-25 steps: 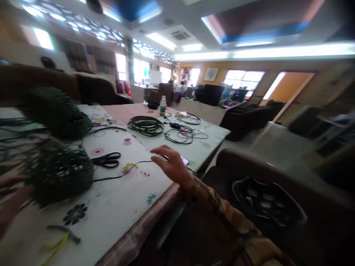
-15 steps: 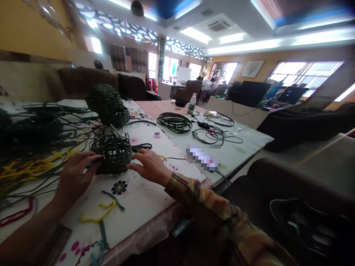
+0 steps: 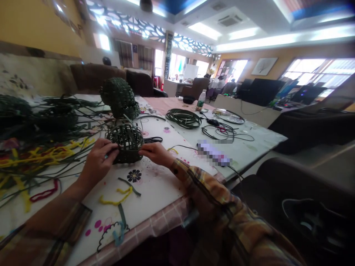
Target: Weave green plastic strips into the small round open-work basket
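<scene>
A small dark green basket [image 3: 126,135] of woven flat strips, with an open lattice side, sits on the patterned white tablecloth. At its left, my left hand [image 3: 100,159] is closed, thumb and fingers pinching the near side of the weave. My right hand [image 3: 157,152] is closed too, its fingertips pinching a thin green strip [image 3: 129,150] that runs across the basket's near side. Exactly what lies under the fingertips is partly hidden. Behind the basket stands a larger, rounded green woven piece [image 3: 118,94]. Scissors-like dark loops [image 3: 153,140] lie just right of the basket.
Loose green strips and yellow cords [image 3: 52,151] cover the left side. Cut scraps [image 3: 118,197] lie in front. Farther right are a coil of green strip [image 3: 183,118], a bottle [image 3: 201,100], tangled black cable [image 3: 219,131] and a power strip [image 3: 213,152].
My right hand's thumb and fingers, apart before, have closed on the strip at the basket's right. My left hand stays at the left side. The whole view has shifted a little.
</scene>
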Motion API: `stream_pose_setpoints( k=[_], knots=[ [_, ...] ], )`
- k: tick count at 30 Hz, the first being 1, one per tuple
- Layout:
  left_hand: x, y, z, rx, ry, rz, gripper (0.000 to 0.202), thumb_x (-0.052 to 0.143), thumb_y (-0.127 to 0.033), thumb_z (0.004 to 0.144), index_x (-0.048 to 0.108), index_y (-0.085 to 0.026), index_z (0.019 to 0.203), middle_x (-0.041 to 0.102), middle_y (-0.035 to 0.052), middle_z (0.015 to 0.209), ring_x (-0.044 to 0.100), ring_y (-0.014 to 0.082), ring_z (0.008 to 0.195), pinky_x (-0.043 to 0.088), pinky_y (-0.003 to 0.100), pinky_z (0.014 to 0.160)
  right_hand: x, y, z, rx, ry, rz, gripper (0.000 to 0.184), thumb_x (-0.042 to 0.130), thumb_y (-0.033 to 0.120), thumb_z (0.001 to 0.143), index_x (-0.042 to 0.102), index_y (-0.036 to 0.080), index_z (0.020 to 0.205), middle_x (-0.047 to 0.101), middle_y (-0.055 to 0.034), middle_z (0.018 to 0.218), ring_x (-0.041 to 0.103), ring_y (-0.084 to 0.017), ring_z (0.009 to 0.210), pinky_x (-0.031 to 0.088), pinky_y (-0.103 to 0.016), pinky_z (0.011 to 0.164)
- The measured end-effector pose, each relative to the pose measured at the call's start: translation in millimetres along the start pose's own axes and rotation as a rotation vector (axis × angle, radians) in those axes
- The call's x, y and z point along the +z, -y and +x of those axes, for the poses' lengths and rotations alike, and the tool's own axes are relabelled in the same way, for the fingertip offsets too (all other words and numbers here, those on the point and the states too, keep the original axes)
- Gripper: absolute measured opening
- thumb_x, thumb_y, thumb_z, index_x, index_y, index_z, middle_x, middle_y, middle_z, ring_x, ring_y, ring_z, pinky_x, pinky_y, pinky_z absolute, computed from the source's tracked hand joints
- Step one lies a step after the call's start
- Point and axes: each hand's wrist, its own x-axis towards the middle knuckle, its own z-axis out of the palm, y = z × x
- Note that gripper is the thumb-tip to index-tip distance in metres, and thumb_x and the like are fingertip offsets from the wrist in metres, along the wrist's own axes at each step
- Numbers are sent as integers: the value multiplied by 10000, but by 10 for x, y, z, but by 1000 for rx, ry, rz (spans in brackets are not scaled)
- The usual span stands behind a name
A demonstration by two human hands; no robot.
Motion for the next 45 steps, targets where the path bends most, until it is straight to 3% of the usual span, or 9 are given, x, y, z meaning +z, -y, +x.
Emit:
stream_pose_setpoints(
  k=[6, 10, 14, 25, 30, 33, 36, 40, 45],
  knots=[
    [40, -47, 7, -100, -11, -29, 300, 605, -502, 873, 740, -251, 970, 541, 57, 1005, 583, 233, 992, 530, 387, 923, 14, 122, -38, 34, -49, -157, 320, 585, 361, 1007, 641, 174, 753, 493, 48, 645, 393, -92, 625, 273, -230, 639],
    [40, -106, 22, -129, 15, -66, 284, 590, -482, 873, 726, -239, 928, 584, 61, 1043, 600, 237, 1034, 519, 407, 984, 19, 162, -62, 76, -122, -312, 318, 591, 403, 1010, 678, 190, 790, 599, 23, 696, 466, -105, 654, 267, -246, 645],
    [25, -183, 42, -152, 78, -113, 238, 578, -453, 878, 704, -255, 918, 607, 56, 975, 613, 231, 947, 528, 430, 897, 5, 188, -69, 137, -237, -482, 365, 562, 481, 1023, 706, 208, 828, 709, -19, 826, 561, -135, 761, 266, -274, 667],
    [3, -367, 67, -301, 128, -170, 372, 529, -578, 875, 756, -307, 991, 604, 72, 984, 601, 243, 946, 518, 459, 886, -57, 211, -4, 83, -324, -709, 466, 486, 548, 1029, 734, 185, 873, 703, -94, 848, 514, -224, 895, 297, -362, 823],
    [91, -361, 27, -419, 27, -279, 289, 643, -568, 801, 706, -301, 889, 595, 54, 958, 596, 242, 930, 501, 452, 874, -56, 208, 15, 38, -436, -714, 373, 544, 517, 1012, 742, 207, 1069, 693, -98, 989, 516, -245, 1005, 317, -398, 952],
    [157, -318, 13, -524, -88, -397, 301, 731, -575, 721, 706, -303, 849, 596, 47, 934, 596, 254, 915, 489, 456, 878, -8, 240, -17, -128, -530, -670, 308, 520, 437, 1044, 736, 222, 1092, 683, -89, 1023, 530, -225, 1024, 335, -381, 975],
    [173, -302, 20, -549, -128, -449, 262, 780, -548, 674, 713, -322, 787, 590, 47, 903, 590, 264, 897, 474, 460, 886, 77, 273, -57, -253, -398, -583, 389, 498, 430, 1056, 727, 188, 856, 662, -60, 827, 546, -174, 847, 373, -311, 823],
    [116, -320, 52, -505, -66, -421, 196, 733, -567, 719, 730, -375, 759, 573, 67, 890, 570, 290, 892, 451, 483, 872, 150, 216, -51, -1, -175, -352, 466, 596, 494, 998, 663, 172, 669, 584, 1, 624, 471, -103, 615, 289, -264, 616],
    [42, -283, 80, -473, 12, -418, 381, 690, -678, 716, 756, -317, 819, 614, 75, 923, 570, 286, 909, 475, 475, 864, 140, 24, 23, 174, -263, 245, 522, 574, 557, 969, 632, 162, 632, 547, 32, 536, 487, -73, 524, 350, -221, 559]
  ],
)
